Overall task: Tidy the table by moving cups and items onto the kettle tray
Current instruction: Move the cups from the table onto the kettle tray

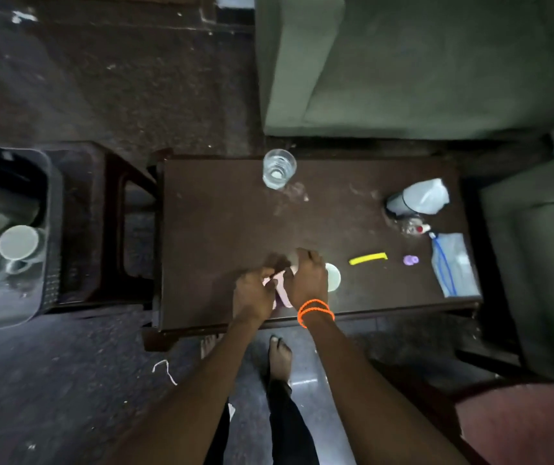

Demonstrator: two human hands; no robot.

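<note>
Both hands meet over the near middle of the dark wooden table (pixel 222 209). My left hand (pixel 252 293) pinches the edge of a pale pink packet (pixel 282 295) lying there. My right hand (pixel 307 276), with orange bands on the wrist, is curled over the same packet and something small and pale under its fingers; what that is stays hidden. A white cup (pixel 334 276) stands just right of my right hand. A clear glass (pixel 279 167) stands at the table's far edge. The black kettle tray (pixel 52 229) sits on a stool at the left, holding two white cups (pixel 17 243).
On the table's right side lie a yellow strip (pixel 368 258), a small purple piece (pixel 410 260), a clear zip bag (pixel 453 266) and a tipped cup in white wrapping (pixel 416 198). Green sofa seats border the far and right sides. My bare feet stand below the near edge.
</note>
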